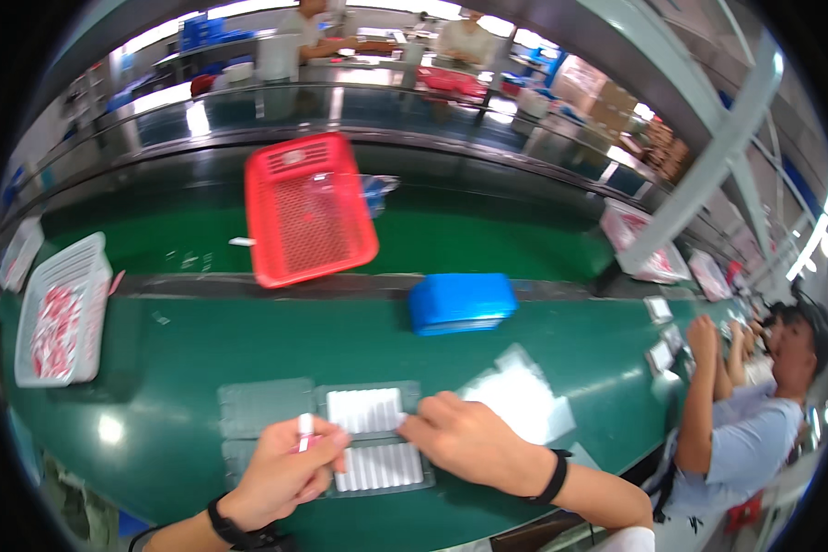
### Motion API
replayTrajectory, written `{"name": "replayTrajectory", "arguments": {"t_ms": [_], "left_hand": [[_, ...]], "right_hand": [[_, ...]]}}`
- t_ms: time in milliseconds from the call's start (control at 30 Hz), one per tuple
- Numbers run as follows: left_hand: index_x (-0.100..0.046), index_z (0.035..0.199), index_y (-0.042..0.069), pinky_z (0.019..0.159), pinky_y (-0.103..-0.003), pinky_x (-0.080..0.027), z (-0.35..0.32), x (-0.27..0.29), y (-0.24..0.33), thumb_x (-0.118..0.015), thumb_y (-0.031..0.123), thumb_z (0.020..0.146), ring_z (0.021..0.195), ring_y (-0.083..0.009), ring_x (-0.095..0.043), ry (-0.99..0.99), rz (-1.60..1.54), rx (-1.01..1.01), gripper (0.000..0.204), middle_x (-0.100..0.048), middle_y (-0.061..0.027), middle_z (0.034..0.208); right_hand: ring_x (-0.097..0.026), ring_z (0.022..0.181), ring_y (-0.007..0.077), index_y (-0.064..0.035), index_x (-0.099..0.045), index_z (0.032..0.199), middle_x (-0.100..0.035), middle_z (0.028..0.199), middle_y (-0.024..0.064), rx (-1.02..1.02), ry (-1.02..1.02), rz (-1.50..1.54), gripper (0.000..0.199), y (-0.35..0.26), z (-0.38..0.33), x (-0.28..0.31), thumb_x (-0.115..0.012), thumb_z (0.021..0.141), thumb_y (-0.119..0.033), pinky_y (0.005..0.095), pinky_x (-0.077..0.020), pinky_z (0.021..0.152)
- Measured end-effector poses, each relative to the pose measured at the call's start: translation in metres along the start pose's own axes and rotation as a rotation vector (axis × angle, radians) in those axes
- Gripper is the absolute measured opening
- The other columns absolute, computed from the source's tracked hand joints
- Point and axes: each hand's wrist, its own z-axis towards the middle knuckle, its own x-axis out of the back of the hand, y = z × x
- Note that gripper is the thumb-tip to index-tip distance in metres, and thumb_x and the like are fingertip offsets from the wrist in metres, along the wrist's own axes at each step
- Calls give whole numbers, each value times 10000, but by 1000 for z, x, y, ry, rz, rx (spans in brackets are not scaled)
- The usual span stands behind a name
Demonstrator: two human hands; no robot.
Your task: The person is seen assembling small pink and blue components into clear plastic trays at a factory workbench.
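Note:
My left hand [290,465] is closed round a small white-and-pink tube [305,432], its white end sticking up past the fingers. It hovers over the near left part of the clear plastic trays. My right hand [465,437] has its fingers curled together at the right edge of a white ribbed insert [365,410]; whatever they pinch is hidden. A second white ribbed insert [386,467] lies nearer me, in another clear tray. To the left, a clear plastic tray [265,407] without an insert lies flat on the green table.
Right of the trays lies a pile of white sheets [515,396]. Beyond stand a blue box [463,302] and a red basket [311,212]. A white basket [63,317] of red-and-white packets is far left. At right, a co-worker [745,432] works by a grey post [708,175].

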Motion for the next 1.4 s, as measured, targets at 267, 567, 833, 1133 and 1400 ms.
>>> {"name": "replayTrajectory", "arguments": {"t_ms": [267, 567, 833, 1133, 1400], "left_hand": [[-580, 988, -11, 319, -246, -252, 5, 4, -4, -611, 128, 1009, 358, -72, -393, 41, -9, -26, 144, -634, -103, 732], [-633, 1020, -26, 360, -222, -250, 5, -4, 2, -641, 165, 1001, 416, -40, -429, 16, -4, 14, 193, -656, -83, 794], [-640, 1078, -32, 363, -225, -242, 2, 6, 1, -647, 191, 1003, 422, -36, -422, -21, -36, -3, 235, -654, -79, 822], [-632, 1096, -29, 367, -222, -242, 4, 8, 1, -662, 201, 996, 427, -34, -419, -36, -60, 8, 252, -630, -63, 801], [-614, 1182, -10, 415, -205, -265, 4, 8, -1, -657, 146, 978, 512, -38, -472, -143, -40, 38, 260, -623, -67, 843]], "right_hand": [[-571, 788, 199, 20, -643, 962, -513, 840, 74, 14, -53, -134, 189, -4, 2, -9, -644, 821, -106, 290, -526, 580], [-575, 777, 220, 31, -640, 888, -520, 820, 86, -29, -62, -56, 348, -6, 5, 5, -687, 912, -313, 315, -546, 603], [-529, 777, 219, 28, -641, 798, -500, 797, 74, 3, -30, -125, 398, -3, 17, 8, -695, 897, -353, 316, -504, 641], [-565, 785, 205, 33, -670, 977, -548, 837, 63, 48, -106, -213, 297, 0, 19, 11, -724, 812, -208, 314, -507, 653], [-596, 854, 218, 22, -636, 1121, -595, 920, 77, 2, -77, -116, 391, 8, 14, 19, -672, 743, -72, 346, -521, 721]]}}
